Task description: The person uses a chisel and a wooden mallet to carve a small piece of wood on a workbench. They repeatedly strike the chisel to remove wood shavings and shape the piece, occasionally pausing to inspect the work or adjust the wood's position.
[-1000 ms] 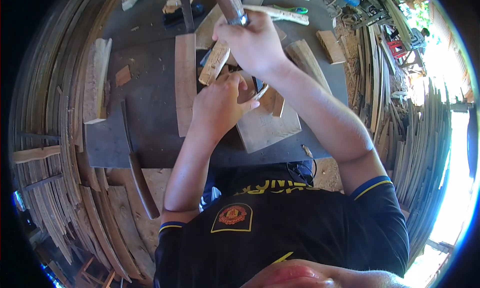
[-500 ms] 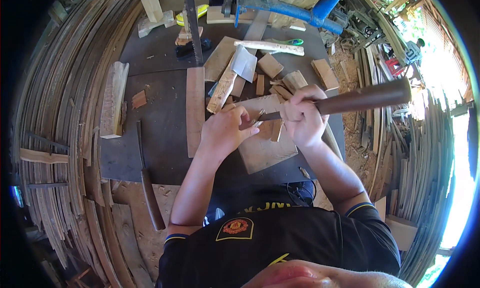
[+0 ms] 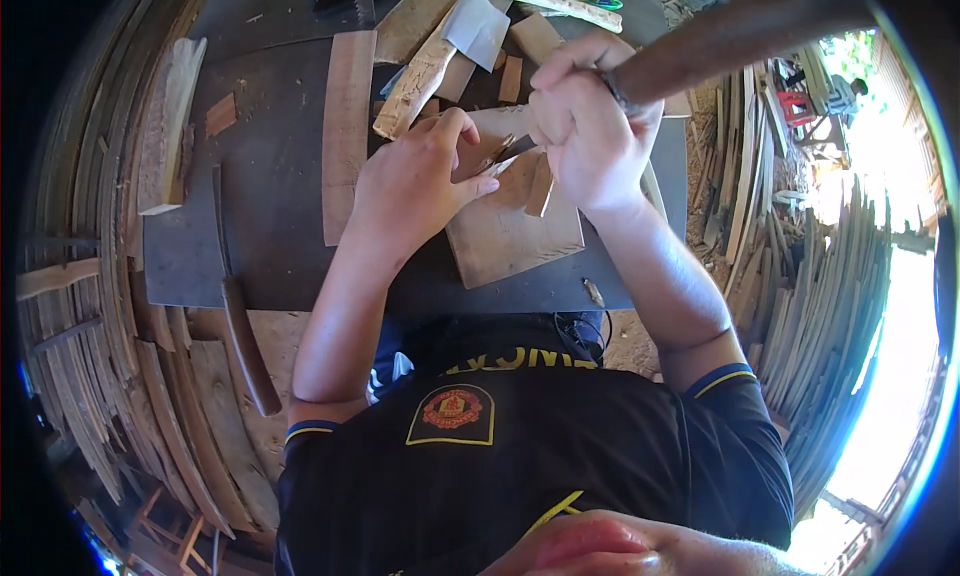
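The right hand [image 3: 595, 116], watched from my remote post, is wrapped round the tool [image 3: 735, 41] near the base of its thick brown handle, which slants toward the upper right. The blade [image 3: 516, 150] points leftward at a splintered stick [image 3: 495, 164] above the board [image 3: 510, 251]. The left hand [image 3: 412, 176] is just beside the stick, fingers curled, thumb and forefinger held apart; I cannot tell whether its hidden fingers grip the wood.

I judge the step to be close work with the blade. To do it well, I would brace the stick firmly, take thin slices along the grain, and steer from this low grip so that the long handle does not swing the edge. The left thumb seems near the cutting line; I would draw it back.

The dark table [image 3: 290, 176] bears a plank [image 3: 345, 126] left of the board and a rough bar [image 3: 418, 81] with a flat grey metal piece [image 3: 478, 33] at its far end. A saw [image 3: 363, 1] lies farther off. At left, a long knife [image 3: 236, 306] overhangs the near edge, handle outward. Timber [image 3: 90, 176] lines the room's left side and slats [image 3: 810, 306] its right; a red chair [image 3: 796, 108] shows near the bright opening.
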Motion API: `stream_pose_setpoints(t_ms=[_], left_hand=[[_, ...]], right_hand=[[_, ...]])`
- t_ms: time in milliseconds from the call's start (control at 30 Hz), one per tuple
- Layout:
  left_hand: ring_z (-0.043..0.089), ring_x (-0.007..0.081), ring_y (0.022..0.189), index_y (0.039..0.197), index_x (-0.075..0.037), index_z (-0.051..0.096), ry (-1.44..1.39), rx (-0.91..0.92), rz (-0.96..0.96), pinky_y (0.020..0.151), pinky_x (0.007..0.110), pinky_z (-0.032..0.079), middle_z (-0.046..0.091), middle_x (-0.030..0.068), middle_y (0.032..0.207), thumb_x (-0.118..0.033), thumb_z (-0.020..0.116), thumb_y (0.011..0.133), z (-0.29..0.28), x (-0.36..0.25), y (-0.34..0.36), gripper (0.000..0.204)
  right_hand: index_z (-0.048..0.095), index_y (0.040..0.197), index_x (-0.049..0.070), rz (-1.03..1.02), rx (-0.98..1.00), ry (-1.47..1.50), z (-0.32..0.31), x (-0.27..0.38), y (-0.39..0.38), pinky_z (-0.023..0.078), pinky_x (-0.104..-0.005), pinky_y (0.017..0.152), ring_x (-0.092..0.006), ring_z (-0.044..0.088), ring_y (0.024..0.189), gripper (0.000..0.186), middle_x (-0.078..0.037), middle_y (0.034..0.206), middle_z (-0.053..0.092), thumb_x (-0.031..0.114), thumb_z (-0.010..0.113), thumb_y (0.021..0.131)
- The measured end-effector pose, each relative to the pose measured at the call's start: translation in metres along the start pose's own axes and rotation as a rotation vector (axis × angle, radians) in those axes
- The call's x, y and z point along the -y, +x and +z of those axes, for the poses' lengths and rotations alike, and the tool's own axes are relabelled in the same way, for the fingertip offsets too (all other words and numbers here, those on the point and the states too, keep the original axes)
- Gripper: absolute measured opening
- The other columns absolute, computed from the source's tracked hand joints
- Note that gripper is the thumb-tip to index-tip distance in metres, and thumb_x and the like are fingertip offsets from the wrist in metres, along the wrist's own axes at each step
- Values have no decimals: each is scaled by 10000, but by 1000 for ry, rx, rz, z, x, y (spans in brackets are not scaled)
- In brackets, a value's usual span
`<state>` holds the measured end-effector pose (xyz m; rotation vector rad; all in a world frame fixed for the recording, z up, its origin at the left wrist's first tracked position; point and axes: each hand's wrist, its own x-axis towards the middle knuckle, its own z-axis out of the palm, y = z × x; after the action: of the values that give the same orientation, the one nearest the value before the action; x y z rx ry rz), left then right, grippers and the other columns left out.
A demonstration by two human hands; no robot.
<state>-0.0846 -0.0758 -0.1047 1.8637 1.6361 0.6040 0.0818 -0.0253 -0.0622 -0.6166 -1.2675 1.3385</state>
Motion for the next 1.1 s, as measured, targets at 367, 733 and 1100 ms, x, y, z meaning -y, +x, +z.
stream_pose_setpoints(t_ms=[367, 733, 1100], left_hand=[[655, 292, 779, 1167, -109, 607, -1, -53, 30, 696, 444, 513, 615, 67, 791, -374, 839, 763, 6, 8, 0, 536], [694, 325, 806, 1197, -103, 609, 13, -87, 60, 724, 448, 549, 681, 83, 836, -383, 832, 765, 12, 10, -2, 561], [701, 294, 813, 941, -54, 670, -203, -120, 53, 725, 420, 537, 700, 109, 871, -325, 766, 854, 15, 19, 1, 301]], right_hand=[[651, 793, 28, -35, 45, -361, 26, -22, 34, 335, -232, 542, -25, 466, 617, 145, 54, 680, 548, -25, 577, 906], [674, 789, -2, 114, 14, -506, 44, -22, 48, 480, -296, 606, -101, 593, 629, 111, -36, 640, 630, 86, 613, 821], [626, 810, 24, 136, 135, -122, 15, -13, 27, 295, -234, 415, -38, 449, 460, 142, 28, 600, 518, -40, 539, 902]])
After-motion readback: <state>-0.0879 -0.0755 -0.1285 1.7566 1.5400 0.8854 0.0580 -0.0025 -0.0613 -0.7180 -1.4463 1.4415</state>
